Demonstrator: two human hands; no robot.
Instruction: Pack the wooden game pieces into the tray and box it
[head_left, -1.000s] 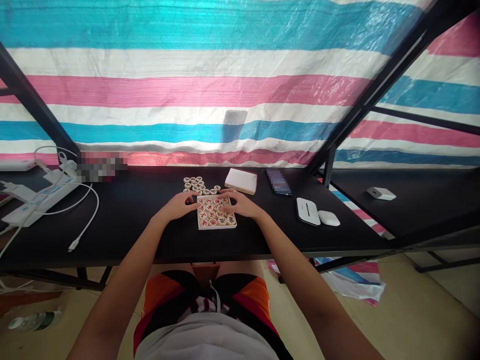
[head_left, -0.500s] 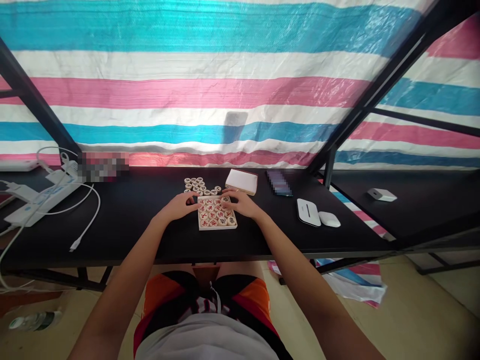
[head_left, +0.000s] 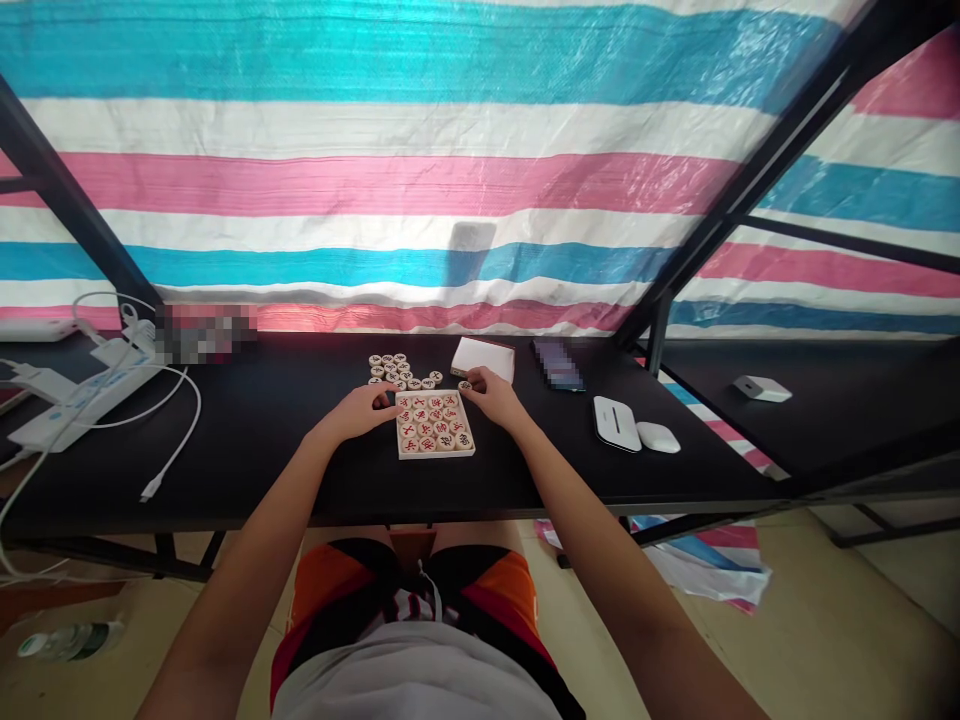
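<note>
- That loose chess piece [head_left: 465,386] should be light, hard and maybe a bit slick, we'd guess; not very fragile. Best to take it by its round edge.
- It's right at the tips of our right grip [head_left: 489,396], pinched there, just beyond the far right corner of the tray [head_left: 436,456].
- Our left grip [head_left: 366,409] sits spread at the tray's left side.

Chinese characters on round pieces [head_left: 426,429]
Red and black in the near tray [head_left: 436,456], black in the far cluster [head_left: 400,371]; individually unreadable.
</note>
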